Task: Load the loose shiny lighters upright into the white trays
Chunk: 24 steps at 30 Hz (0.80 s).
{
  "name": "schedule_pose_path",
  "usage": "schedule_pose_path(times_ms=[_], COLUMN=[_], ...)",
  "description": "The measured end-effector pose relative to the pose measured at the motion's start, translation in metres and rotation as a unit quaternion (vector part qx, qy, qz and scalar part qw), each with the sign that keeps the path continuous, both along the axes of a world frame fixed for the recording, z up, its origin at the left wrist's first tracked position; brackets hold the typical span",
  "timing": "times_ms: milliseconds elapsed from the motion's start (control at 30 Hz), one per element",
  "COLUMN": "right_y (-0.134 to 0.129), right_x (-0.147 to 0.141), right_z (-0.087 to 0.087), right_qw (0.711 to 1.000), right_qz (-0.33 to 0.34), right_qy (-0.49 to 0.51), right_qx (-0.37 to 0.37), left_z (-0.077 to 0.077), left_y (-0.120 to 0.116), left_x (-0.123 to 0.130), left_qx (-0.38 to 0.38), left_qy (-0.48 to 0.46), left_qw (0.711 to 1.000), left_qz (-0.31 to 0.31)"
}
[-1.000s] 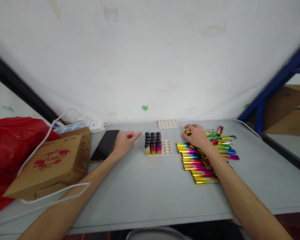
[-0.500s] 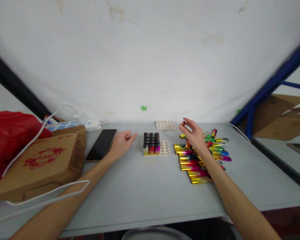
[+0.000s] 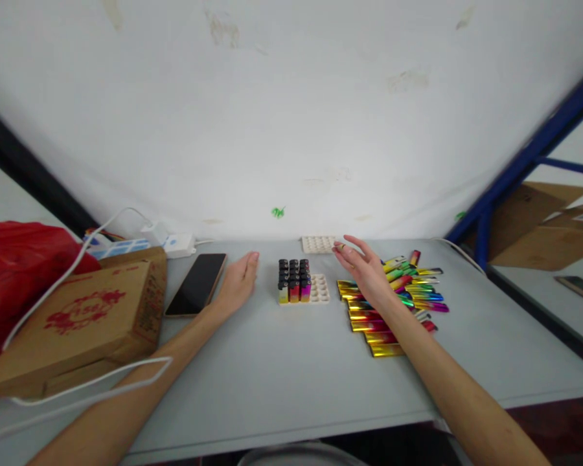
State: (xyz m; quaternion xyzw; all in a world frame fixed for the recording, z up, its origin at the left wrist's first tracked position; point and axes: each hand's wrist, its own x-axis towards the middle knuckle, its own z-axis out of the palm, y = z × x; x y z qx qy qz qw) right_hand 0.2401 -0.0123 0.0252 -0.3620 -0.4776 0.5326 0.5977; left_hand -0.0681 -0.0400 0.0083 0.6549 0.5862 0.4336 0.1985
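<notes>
A white molded tray point(image 3: 322, 288) in the middle of the table holds several lighters point(image 3: 294, 282), standing upright with black tops; its right-hand cups show bare. My right hand point(image 3: 364, 266) is raised right of this tray, close to a second molded tray. Between its thumb and fingers it pinches a lighter point(image 3: 339, 246), mostly hidden by the fingertips. Below that hand lies a pile of shiny multicolored lighters point(image 3: 376, 321). My left hand point(image 3: 238, 279) rests on the table left of the tray, fingers together and loosely curled, with nothing visible in it.
A black phone point(image 3: 197, 285) lies beside my left hand. A cardboard box point(image 3: 92, 317), a red plastic bag point(image 3: 24, 265) and a white cable point(image 3: 126, 382) occupy the left side. The other molded tray point(image 3: 315, 244) sits against the wall point(image 3: 291, 129).
My right hand has moved left from above the lighter pile toward the trays, carrying a lighter. My left hand has turned and drawn slightly left, its fingers closer together.
</notes>
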Motion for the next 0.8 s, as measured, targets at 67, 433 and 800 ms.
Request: schedule_pose_path(times_ms=[67,433,800], right_y=[-0.004,-0.010,-0.014], right_x=[-0.002,-0.006,-0.014], right_z=[0.003,0.001,-0.003], right_qw=[1.000,0.998,0.992], right_qz=[0.016,0.058,0.076], right_qy=[0.006,-0.024,-0.104], right_qx=[-0.004,0.005,-0.007], left_z=[0.002,0.002,0.008], left_y=[0.000,-0.009,-0.020], left_x=[-0.001,0.001,0.033], left_qx=[0.001,-0.015,-0.046], left_qy=[-0.009,-0.059,0.054], left_qw=[1.000,0.972,0.977], left_qz=[-0.024,-0.226,-0.201])
